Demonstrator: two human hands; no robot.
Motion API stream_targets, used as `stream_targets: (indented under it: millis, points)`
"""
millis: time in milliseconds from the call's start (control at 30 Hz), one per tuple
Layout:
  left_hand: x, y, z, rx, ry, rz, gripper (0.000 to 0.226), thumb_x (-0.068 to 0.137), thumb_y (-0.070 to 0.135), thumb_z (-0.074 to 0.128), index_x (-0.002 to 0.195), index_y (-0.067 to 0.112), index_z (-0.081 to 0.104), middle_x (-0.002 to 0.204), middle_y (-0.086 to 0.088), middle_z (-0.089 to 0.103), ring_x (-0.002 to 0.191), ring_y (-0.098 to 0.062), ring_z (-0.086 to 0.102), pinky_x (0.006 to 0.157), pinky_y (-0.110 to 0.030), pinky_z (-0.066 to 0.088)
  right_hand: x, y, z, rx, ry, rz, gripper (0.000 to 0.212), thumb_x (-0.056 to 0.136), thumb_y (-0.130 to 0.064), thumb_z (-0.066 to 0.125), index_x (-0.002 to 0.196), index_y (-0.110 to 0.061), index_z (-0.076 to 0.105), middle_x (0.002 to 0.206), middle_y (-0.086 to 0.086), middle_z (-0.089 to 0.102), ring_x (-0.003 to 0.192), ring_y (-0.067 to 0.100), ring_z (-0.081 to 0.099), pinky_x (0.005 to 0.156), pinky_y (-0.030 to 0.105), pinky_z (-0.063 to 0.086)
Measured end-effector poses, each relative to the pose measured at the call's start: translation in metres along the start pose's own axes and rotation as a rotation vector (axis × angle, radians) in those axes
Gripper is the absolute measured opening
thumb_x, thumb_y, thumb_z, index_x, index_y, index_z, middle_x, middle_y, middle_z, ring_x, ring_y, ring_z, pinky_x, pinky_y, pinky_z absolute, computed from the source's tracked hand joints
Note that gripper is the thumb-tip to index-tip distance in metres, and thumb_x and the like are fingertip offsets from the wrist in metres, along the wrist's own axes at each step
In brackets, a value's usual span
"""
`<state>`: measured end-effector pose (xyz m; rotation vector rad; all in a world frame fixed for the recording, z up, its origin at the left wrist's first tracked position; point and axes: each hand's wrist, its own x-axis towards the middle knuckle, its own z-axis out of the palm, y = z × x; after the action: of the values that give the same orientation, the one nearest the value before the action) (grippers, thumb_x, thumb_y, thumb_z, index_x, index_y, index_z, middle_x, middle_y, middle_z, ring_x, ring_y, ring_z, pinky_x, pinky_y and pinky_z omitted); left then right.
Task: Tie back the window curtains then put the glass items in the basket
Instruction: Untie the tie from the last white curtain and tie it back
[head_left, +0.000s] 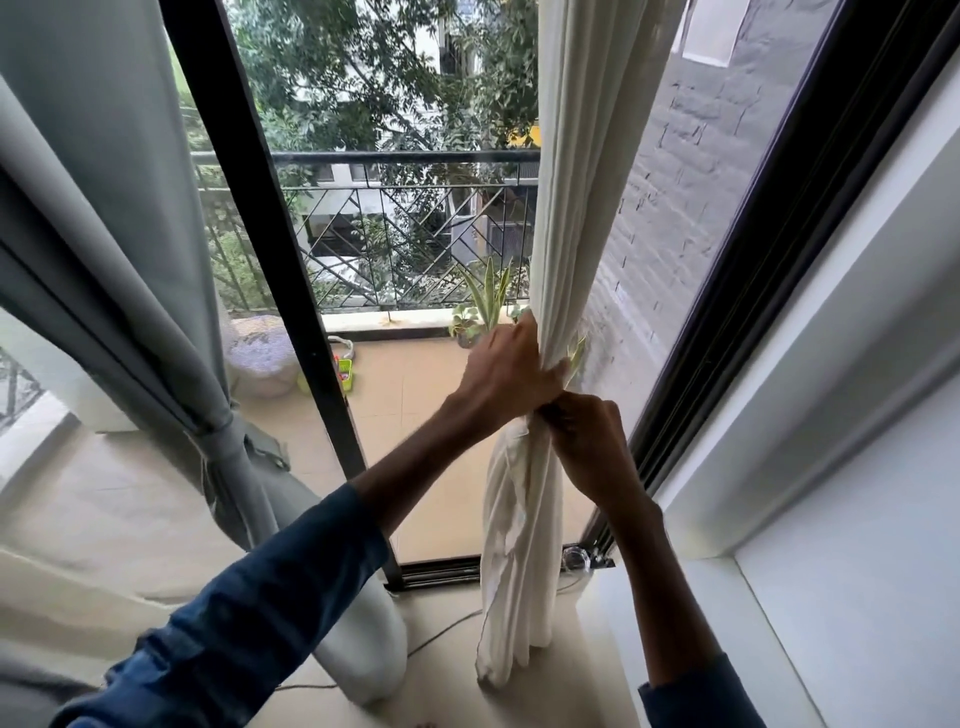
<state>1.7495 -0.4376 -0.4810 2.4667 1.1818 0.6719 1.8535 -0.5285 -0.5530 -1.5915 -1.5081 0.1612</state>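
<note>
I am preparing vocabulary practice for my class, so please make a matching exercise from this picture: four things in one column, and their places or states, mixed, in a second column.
Things:
1. white curtain
2. grey curtain
3. potted plant
4. glass object

Places or states:
A. outside on the balcony, near the railing
B. low down, by the window frame's bottom corner
C. bunched, gripped by the left hand and the right hand
D. at the left, cinched with a band

Pairs: 1-C, 2-D, 3-A, 4-B.
</note>
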Motion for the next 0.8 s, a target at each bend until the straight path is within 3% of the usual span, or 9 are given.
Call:
stream_targets:
  millis: [100,167,200,267,333,433,567,700,800]
  points:
    - [-0.001,-0.005,0.002,-0.054,0.122,-0.034,0.017,0.084,0.020,0.064,0.093,0.007,0.059,0.069,0.002,0.050,0.062,-0.025,0.055,0.048,-0.023,0.034,-0.005,0.000,0.005,0.056,-0.089,0.042,0.020,0.098,-0.008,0.059,0.113,-0.016,0.069,0.101,-0.008,0.076,0.088,0.003,0.072,0.076,0.021,0.055]
    - [-0.001,-0.010,0.006,-0.081,0.189,-0.061,0.014,0.083,0.020,0.063,0.090,0.009,0.059,0.066,-0.001,0.055,0.058,-0.028,0.057,0.053,-0.030,0.047,-0.014,-0.002,0.007,0.092,0.012,0.097,0.035,0.097,-0.010,0.062,0.132,-0.012,0.063,0.126,-0.003,0.070,0.111,0.004,0.067,0.089,0.017,0.054]
    - [0.000,-0.013,0.009,-0.080,0.205,-0.070,0.019,0.083,0.023,0.064,0.093,0.007,0.061,0.068,-0.004,0.060,0.060,-0.029,0.059,0.058,-0.034,0.052,-0.019,-0.003,0.008,0.116,0.121,0.125,0.037,0.096,-0.012,0.066,0.132,-0.011,0.064,0.129,-0.001,0.069,0.114,0.006,0.066,0.089,0.020,0.056]
    - [0.003,-0.020,0.015,-0.060,0.225,-0.094,0.027,0.084,0.029,0.064,0.098,0.006,0.062,0.074,-0.011,0.066,0.062,-0.028,0.057,0.062,-0.036,0.052,-0.028,-0.005,0.011,0.172,0.245,0.172,0.026,0.092,-0.015,0.071,0.118,-0.014,0.070,0.113,-0.002,0.074,0.103,0.009,0.071,0.082,0.030,0.062]
    - [0.004,-0.024,0.019,-0.036,0.234,-0.102,0.031,0.085,0.034,0.063,0.099,0.007,0.062,0.077,-0.012,0.067,0.065,-0.030,0.059,0.062,-0.035,0.052,-0.032,-0.008,0.018,0.229,0.158,0.234,0.018,0.089,-0.016,0.074,0.107,-0.017,0.075,0.100,-0.005,0.078,0.093,0.007,0.074,0.082,0.036,0.063]
    - [0.006,-0.024,0.025,-0.038,0.225,-0.092,0.030,0.081,0.030,0.063,0.099,0.006,0.060,0.076,-0.012,0.065,0.068,-0.033,0.061,0.062,-0.036,0.053,-0.039,-0.003,0.038,0.145,0.093,0.275,0.029,0.089,-0.021,0.076,0.117,-0.012,0.073,0.111,-0.001,0.077,0.097,-0.001,0.072,0.090,0.026,0.059]
    - [0.006,-0.017,0.025,-0.046,0.213,-0.079,0.026,0.079,0.020,0.062,0.099,0.003,0.061,0.081,-0.015,0.066,0.068,-0.032,0.060,0.056,-0.033,0.043,-0.035,0.003,0.051,0.175,0.040,0.371,0.047,0.092,-0.034,0.072,0.134,-0.014,0.062,0.123,-0.001,0.073,0.111,0.006,0.069,0.095,0.031,0.057]
    - [0.002,-0.016,0.025,-0.050,0.223,-0.078,0.025,0.080,0.019,0.061,0.100,0.005,0.061,0.080,-0.014,0.065,0.069,-0.034,0.061,0.056,-0.033,0.045,-0.035,0.006,0.046,0.205,0.159,0.419,0.022,0.089,-0.038,0.076,0.103,-0.021,0.077,0.090,-0.011,0.079,0.083,-0.001,0.074,0.082,0.041,0.061]
    - [-0.005,-0.021,0.028,-0.046,0.239,-0.075,0.025,0.081,0.023,0.062,0.100,0.007,0.062,0.079,-0.012,0.065,0.065,-0.031,0.055,0.057,-0.033,0.045,-0.036,0.014,0.038,0.201,0.146,0.443,0.020,0.082,-0.038,0.083,0.094,-0.022,0.081,0.079,-0.014,0.078,0.072,0.001,0.074,0.076,0.041,0.061]
